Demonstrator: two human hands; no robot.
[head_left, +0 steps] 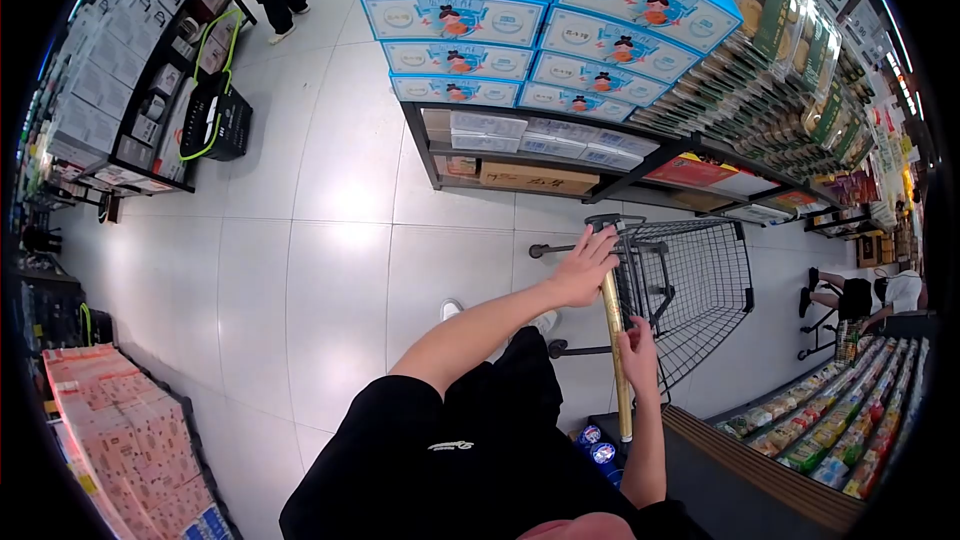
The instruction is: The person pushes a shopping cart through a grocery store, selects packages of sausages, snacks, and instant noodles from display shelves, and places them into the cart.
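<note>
Pale, glossy floor tiles (250, 300) with thin joints reflect white light around the centre-left. Dark shelving (420, 140) stands at upper centre beneath stacked blue boxes (450, 15). Another shelf unit (135, 140) fills the upper left, pink cartons (130, 440) the lower left, and a display case (780, 480) the lower right.

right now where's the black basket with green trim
In the head view, the black basket is at upper left, beside the dark shelving.

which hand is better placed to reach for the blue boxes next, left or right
Left, most likely: the left hand rests at the end of the cart handle nearer the blue boxes, while the right hand is farther down it.
</note>
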